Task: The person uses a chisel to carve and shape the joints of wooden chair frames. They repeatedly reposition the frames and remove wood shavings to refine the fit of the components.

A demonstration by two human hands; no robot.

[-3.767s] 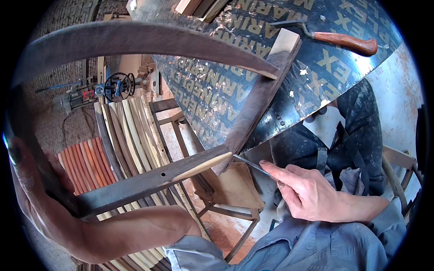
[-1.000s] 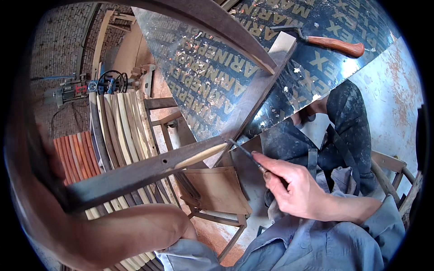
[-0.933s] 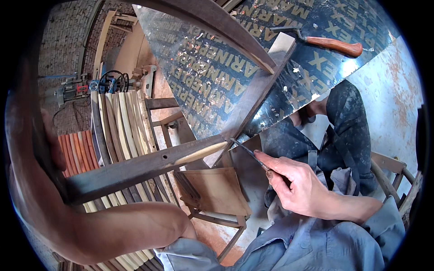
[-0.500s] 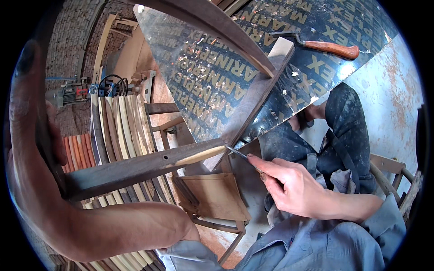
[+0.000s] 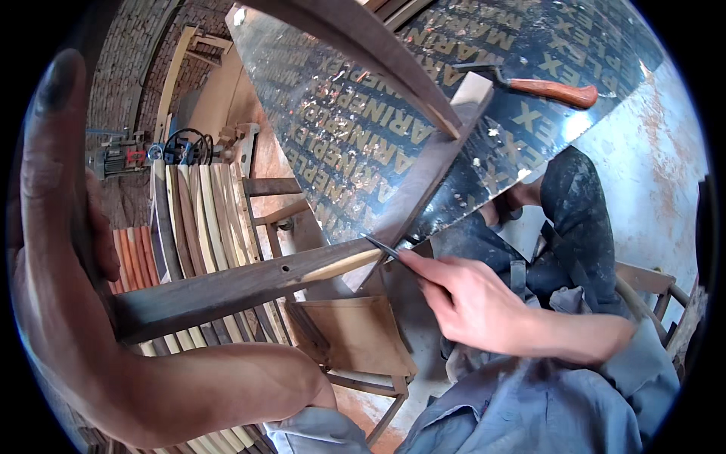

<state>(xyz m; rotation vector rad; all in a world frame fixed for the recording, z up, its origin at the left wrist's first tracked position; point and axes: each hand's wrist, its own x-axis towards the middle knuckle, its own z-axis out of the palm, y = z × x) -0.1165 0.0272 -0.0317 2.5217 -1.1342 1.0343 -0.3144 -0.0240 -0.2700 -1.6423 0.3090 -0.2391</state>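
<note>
A dark brown wooden frame (image 5: 219, 291) with a pale streak crosses in front of me, joined to a slanting crosspiece (image 5: 423, 174) that rests on the board. My left hand (image 5: 60, 174), at the far left, is closed around an upright part of the frame, thumb pointing up. My right hand (image 5: 480, 303) pinches a slim, pointed metal blade (image 5: 380, 246). The blade lies across the joint between the two wooden parts, its tip at the upper edge. The tool's handle is hidden in my fingers. A curved wooden piece (image 5: 378, 60) meets the crosspiece's upper end.
A black printed board (image 5: 318, 129) supports the crosspiece; wood chips and a wooden-handled tool (image 5: 552, 91) lie on it. Rows of wooden strips (image 5: 200, 219) stand at left. Below the joint is a chair-like wooden frame (image 5: 363, 333). A motor (image 5: 113, 157) sits by the brick wall.
My right hand has shifted slightly left and up. The blade's tip has moved from the joint's right side to its upper edge. My left hand keeps its hold.
</note>
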